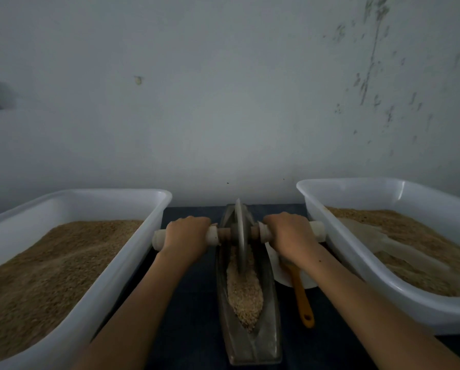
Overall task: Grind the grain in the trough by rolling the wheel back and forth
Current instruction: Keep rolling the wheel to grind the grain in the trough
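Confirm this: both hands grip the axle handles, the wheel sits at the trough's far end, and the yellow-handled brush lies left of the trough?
Not quite. The head view shows the yellow-handled brush lying right of the trough, not left. The rest holds.

Two bare forearms lead to the left hand (185, 236) and right hand (290, 235); no sleeves, gloves, rings or watch show

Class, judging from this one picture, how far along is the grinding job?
Done: grain already lies in the trough.
In hand: the left hand and right hand grip the axle either side of the wheel, standing toward the trough's far end.
Left: the grain looks coarse, so more rolling seems needed.
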